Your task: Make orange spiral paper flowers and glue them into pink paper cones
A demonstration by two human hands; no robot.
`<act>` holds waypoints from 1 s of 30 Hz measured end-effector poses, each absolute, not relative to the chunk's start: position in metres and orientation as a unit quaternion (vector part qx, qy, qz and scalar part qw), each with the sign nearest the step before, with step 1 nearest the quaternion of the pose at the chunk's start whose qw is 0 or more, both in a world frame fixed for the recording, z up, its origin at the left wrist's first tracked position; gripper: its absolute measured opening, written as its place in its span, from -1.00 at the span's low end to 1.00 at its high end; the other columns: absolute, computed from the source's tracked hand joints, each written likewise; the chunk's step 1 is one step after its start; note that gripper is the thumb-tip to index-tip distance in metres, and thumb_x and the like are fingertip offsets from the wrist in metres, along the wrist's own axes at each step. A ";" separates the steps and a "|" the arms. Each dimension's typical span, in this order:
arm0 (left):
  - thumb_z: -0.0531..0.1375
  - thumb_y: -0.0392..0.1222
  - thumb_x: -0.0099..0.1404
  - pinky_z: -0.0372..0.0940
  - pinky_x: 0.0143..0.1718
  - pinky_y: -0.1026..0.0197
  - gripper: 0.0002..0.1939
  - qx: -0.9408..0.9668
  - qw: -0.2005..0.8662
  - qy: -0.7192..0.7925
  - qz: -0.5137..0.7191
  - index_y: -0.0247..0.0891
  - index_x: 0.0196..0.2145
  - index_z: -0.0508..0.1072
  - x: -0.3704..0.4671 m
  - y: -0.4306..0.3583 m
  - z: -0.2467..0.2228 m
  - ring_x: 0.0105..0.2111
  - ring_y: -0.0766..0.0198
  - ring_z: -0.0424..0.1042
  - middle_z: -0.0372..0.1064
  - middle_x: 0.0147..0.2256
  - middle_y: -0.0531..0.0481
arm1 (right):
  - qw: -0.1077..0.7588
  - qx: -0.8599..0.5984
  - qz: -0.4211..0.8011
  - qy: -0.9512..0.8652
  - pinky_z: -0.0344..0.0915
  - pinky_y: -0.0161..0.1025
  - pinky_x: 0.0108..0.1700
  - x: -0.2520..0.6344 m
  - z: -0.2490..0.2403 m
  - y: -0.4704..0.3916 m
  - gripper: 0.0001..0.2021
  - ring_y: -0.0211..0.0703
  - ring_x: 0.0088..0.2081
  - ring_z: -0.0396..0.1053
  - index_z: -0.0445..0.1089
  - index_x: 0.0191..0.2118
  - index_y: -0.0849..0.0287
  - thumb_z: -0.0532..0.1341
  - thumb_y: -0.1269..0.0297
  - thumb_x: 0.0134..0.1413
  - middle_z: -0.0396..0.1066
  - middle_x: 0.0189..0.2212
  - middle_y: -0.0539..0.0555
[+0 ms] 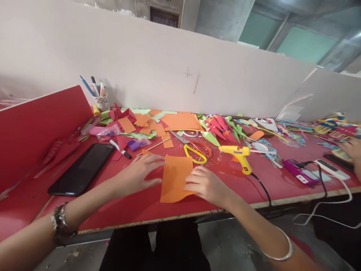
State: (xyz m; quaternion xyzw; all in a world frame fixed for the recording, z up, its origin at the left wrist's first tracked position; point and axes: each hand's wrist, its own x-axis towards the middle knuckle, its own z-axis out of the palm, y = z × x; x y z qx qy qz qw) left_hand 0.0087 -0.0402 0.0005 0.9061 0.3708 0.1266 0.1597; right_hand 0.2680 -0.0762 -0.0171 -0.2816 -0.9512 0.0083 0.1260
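Orange sheet (177, 177) lies near front edge of table (126, 210); left hand (141, 171) spread beside it; right hand (207, 185) curled on it, can't tell if gripping.

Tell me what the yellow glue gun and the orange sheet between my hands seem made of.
Glue gun: probably smooth plastic, judging by its evenly yellow body. Orange sheet: likely matte paper or thin card; its lower edge curves, without shine.

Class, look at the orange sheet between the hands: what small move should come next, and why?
Probably press the left hand onto the left edge of the orange paper sheet: that hand is open beside it, not gripping, while the right hand touches the opposite side.
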 end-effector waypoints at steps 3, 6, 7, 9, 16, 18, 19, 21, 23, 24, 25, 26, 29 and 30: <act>0.04 0.04 0.20 -0.14 0.13 -0.01 -0.44 0.925 0.124 0.349 0.090 -0.04 0.14 0.05 0.012 -0.046 -0.017 0.12 0.06 0.02 0.05 0.14 0.01 | 0.106 -0.304 0.128 -0.938 0.13 -0.21 -0.05 0.273 -0.022 -0.079 -0.67 -0.19 -0.11 0.20 0.38 -0.13 0.05 0.07 0.51 0.02 0.32 -0.09 0.05; 0.00 0.13 0.20 -0.32 0.17 -0.04 -0.33 0.936 0.107 0.329 0.068 -0.09 0.19 -0.10 0.014 -0.045 -0.025 0.16 0.08 -0.06 -0.08 0.20 0.00 | 0.066 -0.311 0.238 -0.918 0.01 -0.19 0.08 0.279 -0.014 -0.073 -0.68 -0.19 0.05 0.09 0.36 -0.09 -0.03 0.11 0.43 0.03 0.18 0.06 -0.01; -0.01 0.16 0.20 -0.35 0.17 -0.05 -0.32 0.936 0.105 0.331 0.063 -0.11 0.20 -0.10 0.013 -0.045 -0.026 0.16 0.08 -0.06 -0.09 0.20 -0.01 | 0.054 -0.307 0.262 -0.913 -0.04 -0.16 0.11 0.280 -0.011 -0.069 -0.72 -0.18 0.06 0.09 0.38 -0.11 -0.04 0.11 0.38 0.06 0.18 0.06 -0.02; -0.04 0.19 0.19 -0.35 0.17 -0.05 -0.31 0.932 0.106 0.342 0.055 -0.14 0.19 -0.07 0.013 -0.045 -0.026 0.16 0.08 -0.06 -0.06 0.19 -0.03 | 0.050 -0.302 0.287 -0.908 -0.12 -0.11 0.14 0.279 -0.007 -0.061 -0.80 -0.18 0.02 0.13 0.43 -0.20 -0.01 0.09 0.29 0.10 0.24 0.01 0.00; -0.03 0.25 0.16 -0.21 0.15 -0.07 -0.28 0.919 0.147 0.363 0.045 -0.10 0.19 -0.08 0.010 -0.045 -0.027 0.17 0.05 -0.08 -0.08 0.19 0.01 | 0.097 -0.324 0.254 -0.906 0.03 -0.17 -0.02 0.247 -0.010 -0.044 -0.79 -0.20 -0.18 0.22 0.38 -0.41 0.17 0.09 0.19 0.09 0.31 -0.28 0.04; -0.06 0.27 0.16 -0.21 0.14 -0.07 -0.26 0.917 0.158 0.364 0.041 -0.11 0.19 -0.10 0.010 -0.045 -0.027 0.17 0.05 -0.09 -0.08 0.20 0.01 | 0.105 -0.326 0.253 -0.905 0.11 -0.25 -0.13 0.238 -0.012 -0.041 -0.77 -0.25 -0.27 0.24 0.35 -0.42 0.20 0.06 0.21 0.12 0.30 -0.35 0.03; -0.08 0.27 0.17 -0.21 0.15 -0.06 -0.27 0.916 0.160 0.365 0.043 -0.12 0.19 -0.10 0.010 -0.045 -0.028 0.17 0.07 -0.09 -0.07 0.19 0.00 | 0.111 -0.332 0.250 -0.903 0.13 -0.29 -0.20 0.235 -0.014 -0.040 -0.76 -0.27 -0.32 0.24 0.34 -0.42 0.21 0.04 0.22 0.14 0.29 -0.38 0.03; -0.10 0.27 0.18 -0.21 0.15 -0.05 -0.27 0.915 0.157 0.368 0.050 -0.13 0.20 -0.10 0.011 -0.045 -0.029 0.17 0.09 -0.08 -0.05 0.19 0.00 | 0.123 -0.347 0.233 -0.900 0.13 -0.34 -0.30 0.229 -0.019 -0.037 -0.75 -0.30 -0.39 0.24 0.32 -0.43 0.23 0.02 0.23 0.15 0.28 -0.43 0.02; -0.10 0.29 0.16 -0.21 0.15 -0.03 -0.25 0.914 0.146 0.375 0.061 -0.15 0.19 -0.10 0.012 -0.046 -0.031 0.16 0.10 -0.06 -0.03 0.18 -0.01 | 0.142 -0.363 0.202 -0.899 0.11 -0.35 -0.34 0.225 -0.024 -0.035 -0.76 -0.29 -0.41 0.23 0.30 -0.46 0.23 0.04 0.24 0.14 0.27 -0.48 0.00; -0.09 0.30 0.15 -0.21 0.15 -0.03 -0.23 0.913 0.140 0.378 0.064 -0.16 0.19 -0.09 0.013 -0.047 -0.032 0.15 0.10 -0.05 -0.02 0.17 -0.01 | 0.153 -0.369 0.188 -0.897 0.10 -0.36 -0.35 0.223 -0.026 -0.034 -0.77 -0.29 -0.42 0.22 0.29 -0.47 0.23 0.05 0.24 0.13 0.26 -0.50 0.00; -0.09 0.31 0.14 -0.21 0.15 -0.03 -0.22 0.912 0.135 0.382 0.067 -0.17 0.19 -0.08 0.014 -0.048 -0.032 0.15 0.10 -0.03 -0.01 0.17 -0.02 | 0.166 -0.374 0.178 -0.895 0.10 -0.36 -0.35 0.222 -0.029 -0.034 -0.78 -0.29 -0.42 0.22 0.28 -0.47 0.22 0.06 0.24 0.12 0.26 -0.51 -0.01; -0.08 0.32 0.13 -0.20 0.15 -0.02 -0.21 0.911 0.131 0.385 0.069 -0.18 0.19 -0.07 0.014 -0.048 -0.033 0.14 0.10 -0.02 0.00 0.16 -0.02 | 0.177 -0.377 0.171 -0.893 0.10 -0.36 -0.36 0.221 -0.031 -0.033 -0.78 -0.29 -0.42 0.23 0.26 -0.48 0.22 0.06 0.23 0.11 0.27 -0.51 -0.01; -0.08 0.32 0.13 -0.18 0.15 0.00 -0.22 0.910 0.127 0.388 0.068 -0.19 0.18 -0.06 0.015 -0.048 -0.033 0.14 0.12 -0.01 0.01 0.16 -0.01 | 0.192 -0.387 0.161 -0.887 0.09 -0.37 -0.38 0.219 -0.036 -0.032 -0.77 -0.29 -0.44 0.23 0.23 -0.49 0.21 0.05 0.22 0.12 0.28 -0.53 -0.02; -0.08 0.32 0.13 -0.17 0.15 0.01 -0.22 0.910 0.127 0.389 0.067 -0.19 0.19 -0.07 0.015 -0.048 -0.033 0.14 0.12 -0.02 0.01 0.16 -0.01 | 0.192 -0.389 0.157 -0.887 0.08 -0.37 -0.38 0.219 -0.038 -0.032 -0.76 -0.30 -0.45 0.23 0.22 -0.50 0.21 0.05 0.22 0.12 0.28 -0.54 -0.02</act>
